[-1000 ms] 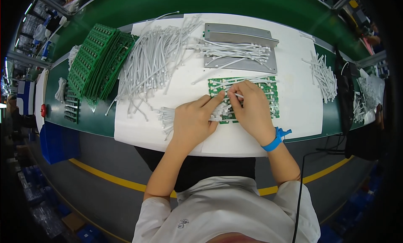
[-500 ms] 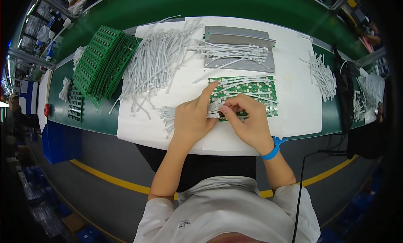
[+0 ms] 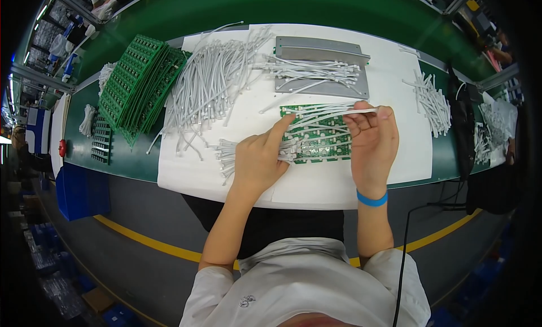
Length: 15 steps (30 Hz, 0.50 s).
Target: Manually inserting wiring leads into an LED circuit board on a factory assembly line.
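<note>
A green circuit board panel (image 3: 324,153) lies on white paper in front of me, with several white cables running across it. My left hand (image 3: 257,160) rests at the board's left edge, its index finger stretched to the upper left corner. A bundle of white cables (image 3: 226,157) passes under that palm, and its connector ends stick out between thumb and index finger. The other fingers are hidden beneath the hand. At the board's upper right corner, my right hand (image 3: 374,140) pinches the right ends of white cables (image 3: 333,109) between thumb and fingertips, slightly raised.
Behind the board, a grey metal fixture (image 3: 322,44) carries more white cables. A large cable pile (image 3: 212,75) and stacked green boards (image 3: 135,87) stand at left. Another cable pile (image 3: 432,104) lies at right. A black cord (image 3: 407,236) hangs by the table's front edge.
My right hand has moved from beside the left thumb to the board's upper right corner and now grips cable ends there. My left hand has stayed in place.
</note>
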### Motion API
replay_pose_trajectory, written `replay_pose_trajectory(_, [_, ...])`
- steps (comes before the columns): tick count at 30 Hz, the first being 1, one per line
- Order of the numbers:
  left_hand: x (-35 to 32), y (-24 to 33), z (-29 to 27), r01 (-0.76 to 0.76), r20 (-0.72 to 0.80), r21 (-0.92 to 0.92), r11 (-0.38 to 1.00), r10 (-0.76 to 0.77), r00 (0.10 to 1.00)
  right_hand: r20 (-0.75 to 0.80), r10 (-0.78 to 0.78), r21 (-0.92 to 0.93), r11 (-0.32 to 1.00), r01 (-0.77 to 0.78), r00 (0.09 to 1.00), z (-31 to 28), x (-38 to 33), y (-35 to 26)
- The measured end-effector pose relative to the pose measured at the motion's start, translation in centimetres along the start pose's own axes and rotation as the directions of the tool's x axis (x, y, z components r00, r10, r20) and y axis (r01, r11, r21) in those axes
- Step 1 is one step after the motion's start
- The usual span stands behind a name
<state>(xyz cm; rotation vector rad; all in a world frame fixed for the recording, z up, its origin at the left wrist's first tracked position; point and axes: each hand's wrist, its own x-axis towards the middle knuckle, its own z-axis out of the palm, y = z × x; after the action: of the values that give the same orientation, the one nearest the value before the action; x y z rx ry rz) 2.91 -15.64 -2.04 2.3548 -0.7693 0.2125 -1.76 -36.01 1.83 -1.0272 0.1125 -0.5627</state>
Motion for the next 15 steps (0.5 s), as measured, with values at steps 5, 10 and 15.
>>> replay_pose_trajectory(5, [0.1, -0.1, -0.1, -0.06, -0.011, -0.044, 0.997, 0.06, 0.998, 0.123, 0.272, 0.173, 0.941, -0.29, 0.954, -2.9, 1.5, -0.9])
replay_pose_trajectory(10, [0.2, 0.2, -0.2, -0.049, -0.013, -0.082, 0.995, 0.048, 0.999, 0.132, 0.374, -0.042, 0.928, -0.371, 0.918, -0.3, 0.4, -0.9])
replay_pose_trajectory(15, [0.2, 0.1, -0.3, -0.064, 0.01, -0.023, 0.998, 0.065, 0.998, 0.229, 0.458, -0.152, 0.888, -0.433, 0.859, -1.3, 0.5, -0.1])
